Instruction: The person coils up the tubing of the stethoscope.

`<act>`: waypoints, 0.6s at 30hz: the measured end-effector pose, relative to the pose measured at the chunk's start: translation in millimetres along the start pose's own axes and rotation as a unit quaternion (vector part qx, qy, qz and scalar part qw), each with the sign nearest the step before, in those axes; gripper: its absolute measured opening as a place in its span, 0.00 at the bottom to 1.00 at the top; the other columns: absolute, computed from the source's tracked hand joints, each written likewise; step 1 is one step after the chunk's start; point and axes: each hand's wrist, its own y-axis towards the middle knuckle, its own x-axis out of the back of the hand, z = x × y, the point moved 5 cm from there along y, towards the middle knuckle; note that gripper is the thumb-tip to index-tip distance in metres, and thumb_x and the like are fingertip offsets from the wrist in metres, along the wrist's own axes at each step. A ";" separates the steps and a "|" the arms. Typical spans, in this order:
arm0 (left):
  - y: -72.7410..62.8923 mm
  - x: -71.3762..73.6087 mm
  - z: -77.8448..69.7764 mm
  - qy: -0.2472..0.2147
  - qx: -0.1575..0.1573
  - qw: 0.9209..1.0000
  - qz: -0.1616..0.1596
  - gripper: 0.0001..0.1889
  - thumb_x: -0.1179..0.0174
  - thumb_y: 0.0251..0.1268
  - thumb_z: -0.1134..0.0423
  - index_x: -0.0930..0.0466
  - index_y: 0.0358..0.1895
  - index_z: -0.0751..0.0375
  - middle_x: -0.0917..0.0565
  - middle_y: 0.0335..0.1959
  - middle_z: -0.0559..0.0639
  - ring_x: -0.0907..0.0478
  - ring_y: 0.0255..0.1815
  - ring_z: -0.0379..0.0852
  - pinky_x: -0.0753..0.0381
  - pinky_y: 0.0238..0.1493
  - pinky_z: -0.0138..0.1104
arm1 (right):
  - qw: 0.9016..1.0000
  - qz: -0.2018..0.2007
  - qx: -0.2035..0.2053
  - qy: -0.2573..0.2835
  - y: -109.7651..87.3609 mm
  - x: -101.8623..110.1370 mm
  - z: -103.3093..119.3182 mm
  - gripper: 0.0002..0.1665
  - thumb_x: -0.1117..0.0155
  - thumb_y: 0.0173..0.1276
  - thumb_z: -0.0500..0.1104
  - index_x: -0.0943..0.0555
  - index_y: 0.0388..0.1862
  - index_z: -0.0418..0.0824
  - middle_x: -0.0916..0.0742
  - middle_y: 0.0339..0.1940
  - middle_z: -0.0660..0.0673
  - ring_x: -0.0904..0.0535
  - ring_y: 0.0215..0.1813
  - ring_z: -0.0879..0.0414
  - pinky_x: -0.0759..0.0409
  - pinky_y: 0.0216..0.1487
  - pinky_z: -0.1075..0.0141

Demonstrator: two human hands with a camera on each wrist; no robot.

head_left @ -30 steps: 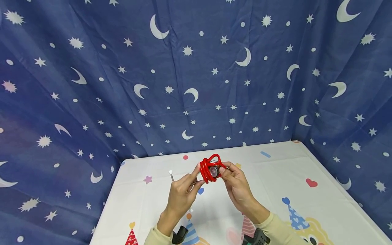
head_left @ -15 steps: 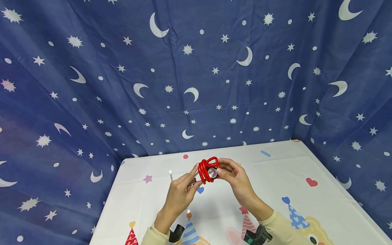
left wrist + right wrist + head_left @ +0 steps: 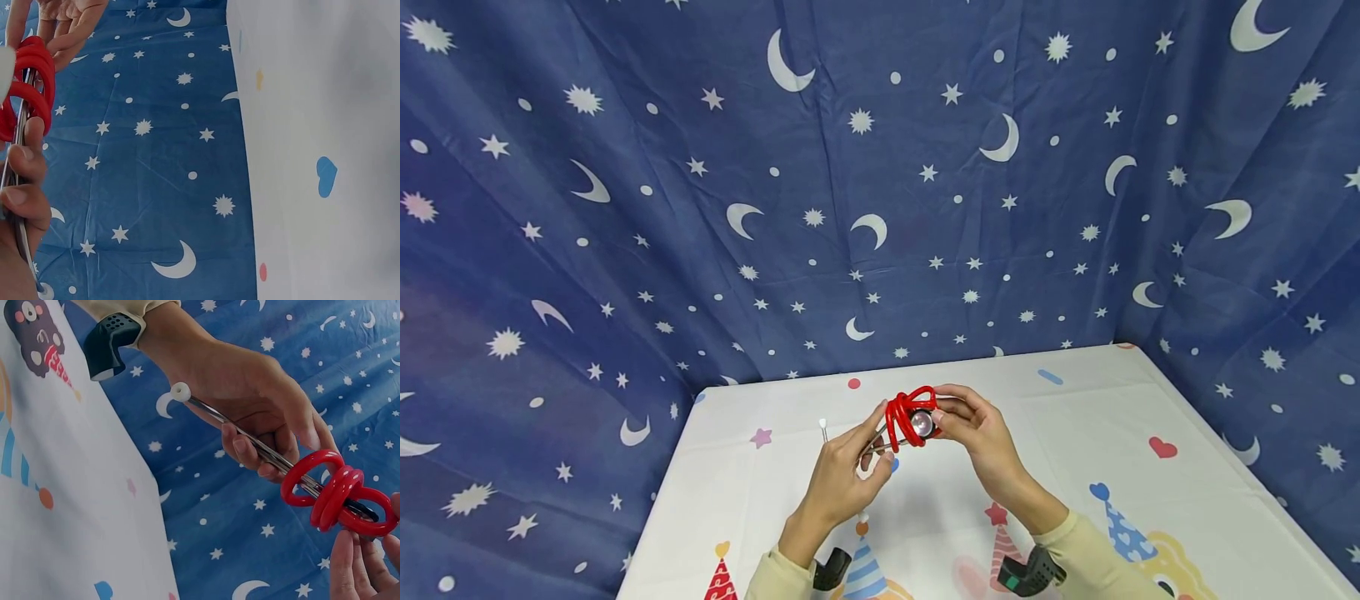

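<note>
Both hands hold a stethoscope in the air above the table, its red tubing (image 3: 898,421) coiled in several turns round the metal ear tubes (image 3: 262,449). My left hand (image 3: 838,479) grips those tubes from the left, with fingers curled round them in the left wrist view. White ear tips (image 3: 180,392) stick out past that hand. At the other end, my right hand (image 3: 983,433) pinches the part with the round chest piece (image 3: 922,423), thumb in front and fingers behind. A loop of tubing stands up above the chest piece, against the right fingers.
A white tablecloth (image 3: 1060,433) with printed hearts and party hats covers the table. Behind and beside it hangs a blue curtain (image 3: 820,275) with moons and stars. Dark wrist devices (image 3: 1032,572) sit by both sleeves.
Both hands have shifted slightly and the chest piece has turned a little. The coils look looser now, with one turn slipped toward the left fingers. The left thumb has moved slightly away from the coil.
</note>
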 end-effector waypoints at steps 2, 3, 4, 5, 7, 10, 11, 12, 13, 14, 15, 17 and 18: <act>1.1 -1.5 0.6 0.002 0.011 1.000 0.003 0.32 0.38 0.62 0.61 0.32 0.72 0.54 0.22 0.22 0.41 0.35 0.19 0.33 0.37 0.23 0.17 | 1.000 0.001 -0.001 0.001 1.1 0.9 -1.4 0.25 0.36 0.69 0.40 0.28 0.63 0.37 0.16 0.53 0.39 0.16 0.48 0.58 0.17 0.52 0.64; 1.5 -2.6 1.1 0.002 0.017 1.000 0.005 0.32 0.37 0.63 0.60 0.32 0.72 0.54 0.22 0.22 0.41 0.35 0.19 0.33 0.36 0.23 0.17 | 1.000 0.002 -0.002 0.001 1.7 1.2 -2.2 0.25 0.36 0.69 0.41 0.28 0.63 0.37 0.17 0.54 0.38 0.16 0.48 0.57 0.17 0.52 0.64; 2.2 -3.6 1.7 0.002 0.023 1.000 0.005 0.32 0.36 0.64 0.58 0.32 0.72 0.53 0.22 0.22 0.41 0.35 0.19 0.33 0.36 0.23 0.18 | 1.000 0.001 -0.004 0.001 2.3 1.6 -2.8 0.25 0.36 0.69 0.41 0.28 0.63 0.37 0.17 0.54 0.37 0.16 0.48 0.57 0.17 0.52 0.64; 2.6 -4.5 2.4 0.002 0.027 1.000 0.004 0.32 0.35 0.64 0.57 0.32 0.71 0.53 0.23 0.22 0.41 0.34 0.19 0.33 0.35 0.22 0.18 | 1.000 0.001 -0.005 0.001 2.9 2.0 -3.6 0.25 0.36 0.69 0.41 0.28 0.63 0.37 0.17 0.55 0.37 0.16 0.48 0.57 0.17 0.52 0.64; 3.2 -6.9 4.5 -0.003 0.036 0.999 0.004 0.32 0.34 0.63 0.57 0.31 0.71 0.53 0.23 0.23 0.40 0.33 0.18 0.34 0.34 0.22 0.19 | 1.000 -0.001 -0.008 0.000 4.4 3.0 -5.5 0.25 0.36 0.69 0.42 0.28 0.63 0.37 0.18 0.55 0.36 0.16 0.49 0.57 0.17 0.53 0.64; 2.8 -11.9 9.5 -0.016 0.050 0.999 0.010 0.30 0.34 0.64 0.57 0.30 0.69 0.53 0.22 0.23 0.39 0.31 0.19 0.34 0.31 0.23 0.20 | 1.000 -0.009 -0.022 0.000 7.1 5.2 -10.1 0.25 0.35 0.69 0.42 0.27 0.63 0.38 0.18 0.54 0.37 0.16 0.48 0.57 0.17 0.52 0.64; 2.5 -13.7 11.5 -0.019 0.054 0.998 0.013 0.30 0.34 0.64 0.57 0.30 0.69 0.53 0.21 0.24 0.39 0.30 0.19 0.34 0.31 0.23 0.20 | 1.000 -0.013 -0.028 0.002 8.1 6.1 -12.1 0.25 0.35 0.69 0.42 0.27 0.63 0.37 0.18 0.53 0.38 0.16 0.48 0.57 0.17 0.52 0.64; 2.1 -15.6 13.4 -0.023 0.060 0.998 0.017 0.30 0.34 0.64 0.57 0.29 0.69 0.54 0.20 0.24 0.39 0.30 0.20 0.33 0.30 0.23 0.21 | 0.999 -0.017 -0.034 0.003 9.1 7.1 -14.4 0.25 0.35 0.69 0.42 0.27 0.62 0.37 0.17 0.52 0.39 0.16 0.48 0.57 0.17 0.51 0.64; 1.6 -17.4 15.6 -0.026 0.067 0.997 0.021 0.29 0.34 0.64 0.56 0.29 0.69 0.53 0.20 0.25 0.39 0.30 0.20 0.31 0.29 0.24 0.21 | 0.999 -0.022 -0.041 0.005 10.2 8.0 -16.9 0.25 0.35 0.69 0.42 0.27 0.62 0.38 0.17 0.51 0.40 0.16 0.47 0.57 0.17 0.51 0.64; 1.2 -19.3 17.8 -0.028 0.073 0.997 0.025 0.29 0.35 0.65 0.55 0.29 0.69 0.53 0.19 0.25 0.39 0.30 0.21 0.30 0.29 0.24 0.21 | 0.999 -0.026 -0.047 0.009 11.3 8.8 -19.5 0.25 0.35 0.68 0.42 0.27 0.62 0.37 0.17 0.51 0.40 0.16 0.47 0.56 0.17 0.51 0.64; 0.7 -21.1 20.1 -0.031 0.076 0.996 0.026 0.29 0.35 0.65 0.55 0.29 0.69 0.53 0.19 0.25 0.39 0.31 0.21 0.29 0.28 0.24 0.22 | 0.998 -0.029 -0.052 0.012 12.5 9.5 -22.0 0.25 0.35 0.68 0.42 0.26 0.62 0.37 0.17 0.50 0.40 0.16 0.47 0.56 0.16 0.51 0.64; -0.4 -24.6 24.8 -0.035 0.089 0.995 0.031 0.29 0.35 0.64 0.54 0.28 0.68 0.51 0.19 0.26 0.39 0.31 0.21 0.29 0.28 0.24 0.23 | 0.997 -0.037 -0.062 0.016 14.7 10.9 -27.7 0.24 0.35 0.68 0.42 0.26 0.61 0.37 0.16 0.50 0.41 0.15 0.47 0.55 0.16 0.50 0.63; -0.8 -26.4 27.2 -0.036 0.096 0.994 0.033 0.29 0.34 0.64 0.54 0.28 0.68 0.50 0.19 0.26 0.39 0.31 0.21 0.29 0.28 0.24 0.24 | 0.997 -0.039 -0.066 0.015 15.8 11.5 -30.4 0.24 0.35 0.68 0.41 0.26 0.62 0.37 0.16 0.50 0.40 0.15 0.47 0.55 0.16 0.50 0.63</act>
